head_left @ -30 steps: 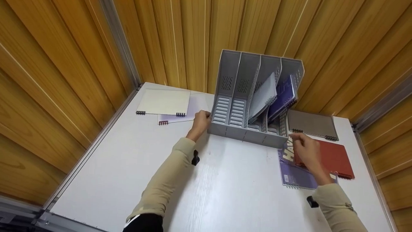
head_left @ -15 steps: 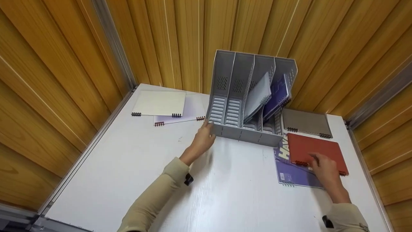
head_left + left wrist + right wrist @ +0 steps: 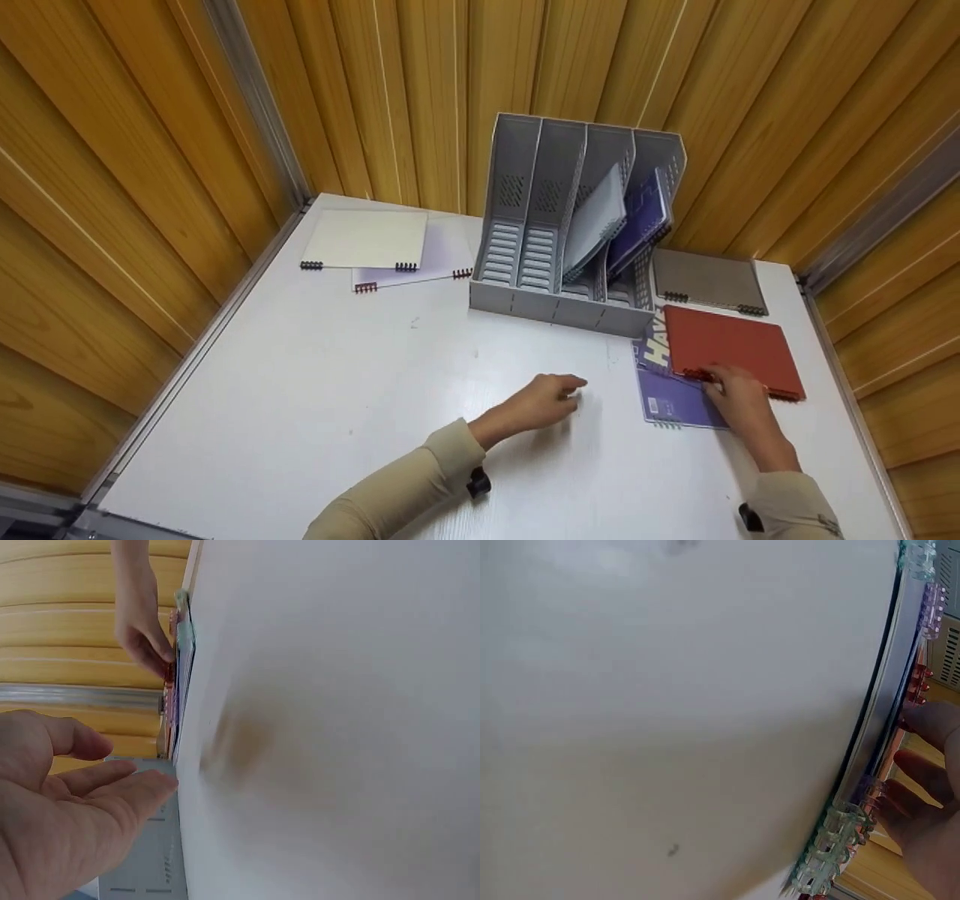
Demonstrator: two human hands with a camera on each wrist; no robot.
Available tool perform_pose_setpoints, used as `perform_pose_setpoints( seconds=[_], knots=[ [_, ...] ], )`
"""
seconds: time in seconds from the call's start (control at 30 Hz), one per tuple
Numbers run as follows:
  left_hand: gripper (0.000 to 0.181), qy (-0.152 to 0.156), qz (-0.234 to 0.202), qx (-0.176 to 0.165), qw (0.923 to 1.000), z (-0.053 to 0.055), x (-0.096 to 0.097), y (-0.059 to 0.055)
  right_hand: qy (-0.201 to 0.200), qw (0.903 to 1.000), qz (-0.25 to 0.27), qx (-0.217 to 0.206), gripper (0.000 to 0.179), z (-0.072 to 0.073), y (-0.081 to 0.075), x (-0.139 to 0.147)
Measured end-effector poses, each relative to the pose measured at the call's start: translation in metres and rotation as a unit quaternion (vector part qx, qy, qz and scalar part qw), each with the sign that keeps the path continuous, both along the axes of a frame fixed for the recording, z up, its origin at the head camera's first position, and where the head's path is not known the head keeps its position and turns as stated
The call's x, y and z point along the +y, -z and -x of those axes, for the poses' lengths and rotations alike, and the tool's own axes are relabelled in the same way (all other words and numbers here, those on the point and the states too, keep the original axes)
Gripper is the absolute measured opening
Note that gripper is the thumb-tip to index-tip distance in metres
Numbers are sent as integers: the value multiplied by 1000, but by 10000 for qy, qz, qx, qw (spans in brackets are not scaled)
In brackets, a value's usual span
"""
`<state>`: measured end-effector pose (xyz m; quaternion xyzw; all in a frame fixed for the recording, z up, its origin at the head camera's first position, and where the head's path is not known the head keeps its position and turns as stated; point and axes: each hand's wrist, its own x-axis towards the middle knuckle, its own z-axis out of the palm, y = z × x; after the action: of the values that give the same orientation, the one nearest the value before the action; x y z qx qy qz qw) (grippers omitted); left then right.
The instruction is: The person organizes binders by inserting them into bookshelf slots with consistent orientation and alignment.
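My left hand hovers over the white table in the head view, holding nothing. Its fingers are loosely bent, as the left wrist view also shows. My right hand is at the near, ring-bound edge of a red spiral notebook, pinching that edge with thumb and fingers. Under the red notebook lie purple spiral notebooks, one lettered "HAVE". Behind them a grey four-slot file rack stands upright. A pale notebook and a dark purple notebook lean in its two right slots.
A grey-brown notebook lies right of the rack, near the back wall. At the left back, a cream notebook overlaps a pale lilac one. Wood-panelled walls enclose the table at back and sides.
My left hand has let go of the rack's left side and moved right and toward me. My right hand has left the rack's right corner and come to the red notebook's near edge.
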<state>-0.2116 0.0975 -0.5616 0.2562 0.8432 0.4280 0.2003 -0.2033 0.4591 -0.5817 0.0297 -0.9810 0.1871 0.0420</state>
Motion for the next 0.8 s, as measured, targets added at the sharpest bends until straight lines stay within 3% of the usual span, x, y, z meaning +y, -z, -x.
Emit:
perform_pose_setpoints(
  seconds=[0.17, 0.37, 0.6, 0.8],
  knots=[
    [38, 187, -147, 23, 9997, -10, 18, 10, 229, 9997, -1, 74, 35, -1, 3, -11],
    [34, 186, -384, -193, 9989, -14, 33, 19, -95, 9990, 83, 421, 28, -9, 6, -22],
    [33, -181, -934, -772, 9925, -17, 53, 24, -321, 9989, 257, -241, 28, -21, -4, -34],
    [30, -769, -1560, -1360, 9753, -16, 68, 20, -510, 9970, 127, -571, 28, -28, -17, -37]
  ],
)
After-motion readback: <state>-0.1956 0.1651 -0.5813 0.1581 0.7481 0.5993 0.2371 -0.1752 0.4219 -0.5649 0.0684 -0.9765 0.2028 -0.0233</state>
